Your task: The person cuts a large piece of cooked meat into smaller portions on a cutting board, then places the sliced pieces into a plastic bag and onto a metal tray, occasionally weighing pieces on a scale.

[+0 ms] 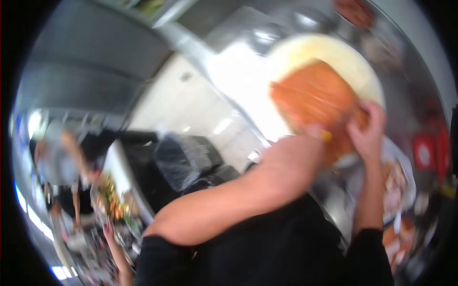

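Note:
A large orange slab (317,93), perhaps fish fillet, lies on a round pale board (362,71) in the upper right of the head view. My right hand (371,126) grips the slab's lower right edge between thumb and bent fingers. At the lower edge my left hand (310,138) touches the orange food, its fingers blurred and mostly hidden. A small yellow spot shows beside it. More orange food hangs or lies between and below both hands; which is too blurred to tell.
Metal bowls (310,21) and reddish food (354,12) stand beyond the board. A plastic bag of pale pieces (393,186) and a red container (424,151) are at the right. At the left, co-workers (59,157) stand by a counter with vegetables (117,202), near a black bin (183,159).

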### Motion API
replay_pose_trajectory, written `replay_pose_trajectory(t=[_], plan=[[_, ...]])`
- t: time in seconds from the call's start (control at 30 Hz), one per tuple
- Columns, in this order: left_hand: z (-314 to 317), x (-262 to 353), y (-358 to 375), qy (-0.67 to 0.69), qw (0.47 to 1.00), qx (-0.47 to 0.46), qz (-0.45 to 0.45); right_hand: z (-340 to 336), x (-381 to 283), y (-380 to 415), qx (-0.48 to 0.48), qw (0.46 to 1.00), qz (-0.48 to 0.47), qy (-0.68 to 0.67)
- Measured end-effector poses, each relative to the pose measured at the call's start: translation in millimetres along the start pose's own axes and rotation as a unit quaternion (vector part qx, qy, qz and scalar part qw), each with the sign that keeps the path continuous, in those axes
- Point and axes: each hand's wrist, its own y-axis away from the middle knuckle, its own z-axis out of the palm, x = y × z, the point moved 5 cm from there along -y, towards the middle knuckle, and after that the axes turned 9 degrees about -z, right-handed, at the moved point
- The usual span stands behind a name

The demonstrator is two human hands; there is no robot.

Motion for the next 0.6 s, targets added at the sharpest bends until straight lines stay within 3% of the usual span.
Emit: replay_pose_trajectory(t=[0.03,0.07,0.1,0.17,0.2,0.27,0.3,0.43,0.6], plan=[[9.6,24.3,-11.6,0.076,0.997,0.001,-0.024,-9.6,34.2,12.9,0.013,1.000,-0.013,0.012],[36.9,46.6,-26.9,0.089,0.995,0.038,0.018,-18.8,78.9,25.7,0.014,1.000,0.012,-0.021],[-47.8,-14.5,20.2,-0.036,0.992,0.110,-0.058,89.5,-1.3,-13.8,0.092,0.979,0.033,-0.181],[-30.0,58.7,-2.1,-0.017,0.992,0.108,-0.056,29.4,92.7,-16.9,0.050,0.992,0.012,-0.111],[-43.3,49.9,-17.2,0.015,0.987,0.159,-0.035,12.1,91.3,-69.8,0.028,0.997,-0.030,-0.059],[-17.5,75.4,1.2,0.181,0.972,0.135,0.070,-123.2,83.5,-87.4,-0.088,0.980,-0.085,0.157],[18.0,30.2,-16.8,0.229,0.956,0.144,0.109,-96.2,72.4,-81.6,-0.112,0.964,-0.112,0.215],[27.5,29.6,25.4,0.345,0.929,0.085,0.099,-150.2,59.7,-87.7,-0.134,0.950,-0.101,0.263],[19.8,5.8,69.0,0.281,0.953,0.062,0.098,-167.2,49.9,-93.3,-0.150,0.945,-0.132,0.260]])
